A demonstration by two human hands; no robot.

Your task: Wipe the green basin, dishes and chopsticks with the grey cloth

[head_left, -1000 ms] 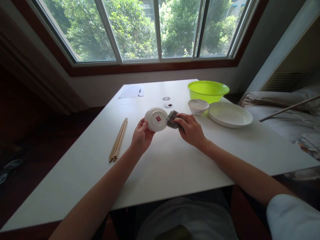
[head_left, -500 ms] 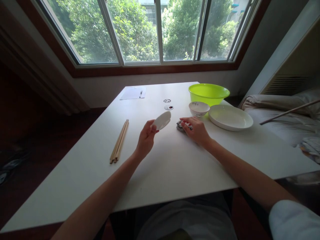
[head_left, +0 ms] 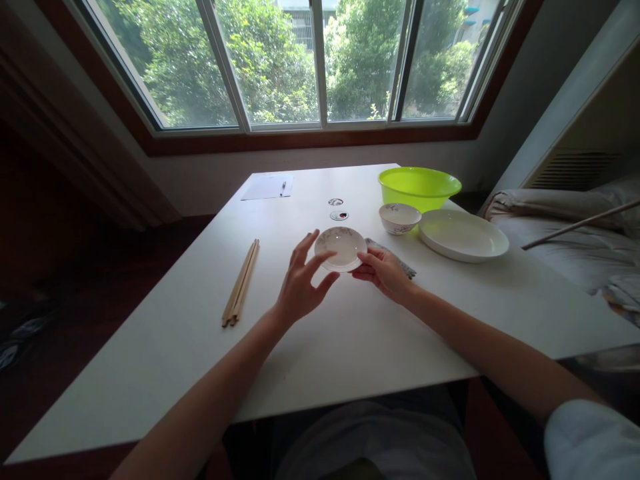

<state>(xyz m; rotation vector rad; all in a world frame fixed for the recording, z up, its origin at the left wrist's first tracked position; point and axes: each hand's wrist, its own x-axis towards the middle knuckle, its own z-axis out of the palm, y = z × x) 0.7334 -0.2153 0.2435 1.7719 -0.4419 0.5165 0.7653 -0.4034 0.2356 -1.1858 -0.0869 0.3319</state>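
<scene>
A small white saucer (head_left: 341, 244) with a faint pattern is held right side up just above the white table (head_left: 320, 333). My right hand (head_left: 383, 270) grips its near right rim. My left hand (head_left: 300, 287) hovers at the saucer's left edge with fingers spread, fingertips close to or touching the rim. A grey cloth (head_left: 400, 261) lies flat on the table behind my right hand.
A pair of wooden chopsticks (head_left: 240, 283) lies to the left. A small patterned bowl (head_left: 399, 218), a large white plate (head_left: 463, 235) and a lime green basin (head_left: 419, 185) stand at the right back. Paper with a pen (head_left: 269, 187) lies far back. A bed is at the right.
My right hand put the grey cloth down on the table and took the saucer. The saucer turned from underside-facing-me to right side up. My left hand let go and spread its fingers.
</scene>
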